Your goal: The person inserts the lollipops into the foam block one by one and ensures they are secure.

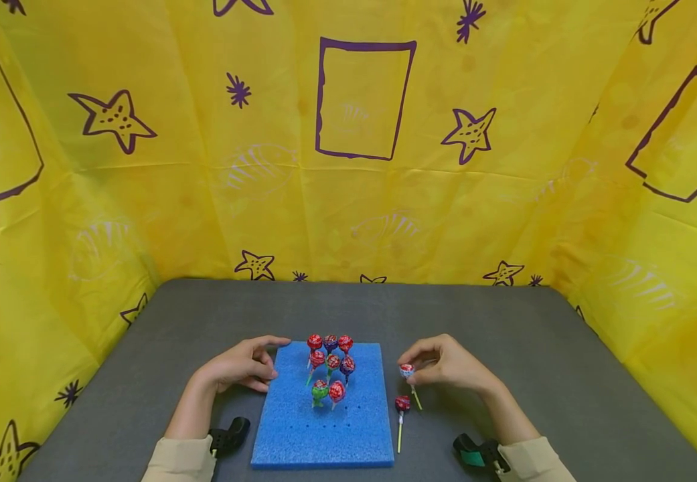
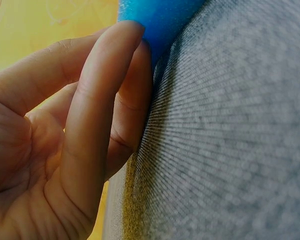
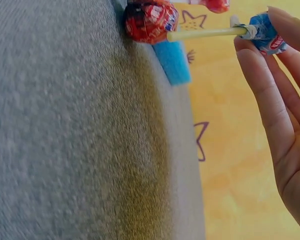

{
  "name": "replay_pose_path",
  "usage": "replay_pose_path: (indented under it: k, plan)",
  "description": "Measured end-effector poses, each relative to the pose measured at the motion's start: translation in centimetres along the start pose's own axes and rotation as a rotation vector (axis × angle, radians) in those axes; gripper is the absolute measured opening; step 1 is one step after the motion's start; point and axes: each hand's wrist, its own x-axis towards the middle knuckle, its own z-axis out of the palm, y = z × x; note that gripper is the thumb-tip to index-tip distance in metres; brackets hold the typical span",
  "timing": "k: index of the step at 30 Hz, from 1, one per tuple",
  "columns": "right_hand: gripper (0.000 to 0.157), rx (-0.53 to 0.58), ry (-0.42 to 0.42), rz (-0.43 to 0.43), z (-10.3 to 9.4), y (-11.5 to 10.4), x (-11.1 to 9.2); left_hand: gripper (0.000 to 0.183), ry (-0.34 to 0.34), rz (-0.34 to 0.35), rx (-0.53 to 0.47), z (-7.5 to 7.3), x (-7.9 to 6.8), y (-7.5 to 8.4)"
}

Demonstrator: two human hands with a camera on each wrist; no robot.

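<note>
My right hand [image 1: 450, 365] pinches a lollipop [image 1: 406, 370] by its blue and red wrapped head, right of the blue foam board [image 1: 324, 445]. In the right wrist view its pale yellow stick [image 3: 207, 34] points away from the fingers. My left hand [image 1: 242, 365] touches the board's left edge, index finger reaching to the far left corner; the left wrist view shows the thumb [image 2: 97, 95] against the blue foam. Several wrapped lollipops [image 1: 333, 363] stand in the board in rows, sticks down. Another lollipop [image 1: 403, 404] with a dark red wrapper lies on the table beside the board.
A grey cloth-covered table [image 1: 203, 304] lies under everything. Small holes [image 1: 327, 426] run in a row across the near part of the board. Yellow patterned curtain [image 1: 354, 221] encloses the back and sides. Black bands [image 1: 230, 435] sit at both wrists.
</note>
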Motion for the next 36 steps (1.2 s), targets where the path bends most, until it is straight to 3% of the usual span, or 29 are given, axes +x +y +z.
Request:
replay_pose_path:
  k: [13,23,36]
  plan:
    - [0.032,0.048,0.022,-0.054,0.5,-0.7,0.3,0.069,0.001,-0.004,0.002,0.0,0.1,0.0]
    - [0.027,0.074,0.077,-0.162,1.3,-1.0,0.7,0.070,-0.002,-0.004,0.001,0.0,0.1,0.1]
    - [0.027,0.171,0.098,-0.196,2.3,-1.6,1.3,0.070,-0.002,0.002,0.008,0.0,0.0,0.1]
